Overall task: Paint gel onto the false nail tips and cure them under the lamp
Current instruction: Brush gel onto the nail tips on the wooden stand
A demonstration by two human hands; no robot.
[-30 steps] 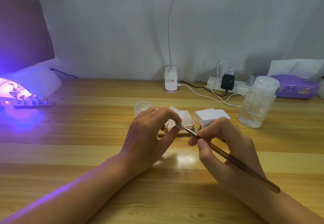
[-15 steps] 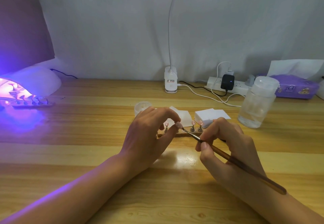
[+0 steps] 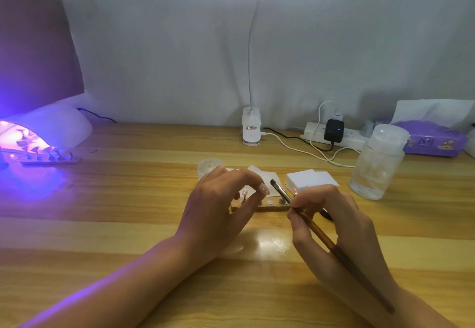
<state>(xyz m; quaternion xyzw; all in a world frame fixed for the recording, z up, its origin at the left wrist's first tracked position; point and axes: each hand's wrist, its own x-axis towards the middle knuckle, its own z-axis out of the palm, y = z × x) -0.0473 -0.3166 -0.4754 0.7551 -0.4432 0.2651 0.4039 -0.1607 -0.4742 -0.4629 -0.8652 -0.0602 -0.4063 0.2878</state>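
My left hand (image 3: 218,207) pinches a pale false nail tip with pink spots (image 3: 264,189) between forefinger and thumb, just above a wooden holder strip (image 3: 272,208). More tips stand on the strip's pegs, one behind my thumb (image 3: 244,194) and one by my right fingers (image 3: 294,191). My right hand (image 3: 331,222) grips an amber-handled brush (image 3: 321,237). Its dark bristle end (image 3: 273,181) hangs a little right of the held tip, not touching it. At the far left a white curing lamp (image 3: 54,127) glows purple over a second strip of tips (image 3: 51,160).
A small clear jar (image 3: 208,167) and white pads (image 3: 311,179) lie just behind the strip. A clear bottle (image 3: 377,166) stands to the right. The desk lamp's base (image 3: 251,130), a power strip with cables (image 3: 331,132) and a purple tissue pack (image 3: 431,140) line the wall.
The brush has come off the held nail tip, its bristle end now raised and a little to the right. My left hand keeps its hold and has barely moved.
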